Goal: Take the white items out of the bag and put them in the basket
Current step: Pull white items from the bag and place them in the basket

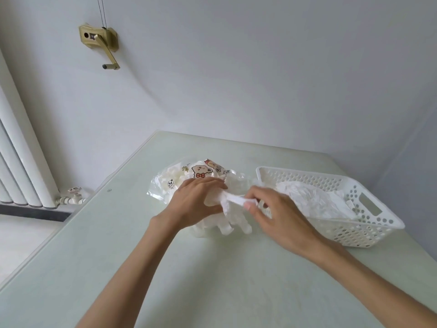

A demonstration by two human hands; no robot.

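Observation:
A clear plastic bag (179,178) with cartoon bear prints lies in the middle of the table, stuffed with white crinkled items. My left hand (196,202) grips the bag's near opening. My right hand (267,209) pinches one white item (234,200) between thumb and fingers, stretched between both hands just outside the bag. More white items (227,227) spill from the opening below my hands. The white perforated basket (369,230) stands to the right, holding a pile of white items (312,200).
The pale green table (118,256) has its left edge running diagonally, with floor beyond. A white radiator (21,162) with a valve stands at left. A brass crank bracket (99,41) hangs on the back wall.

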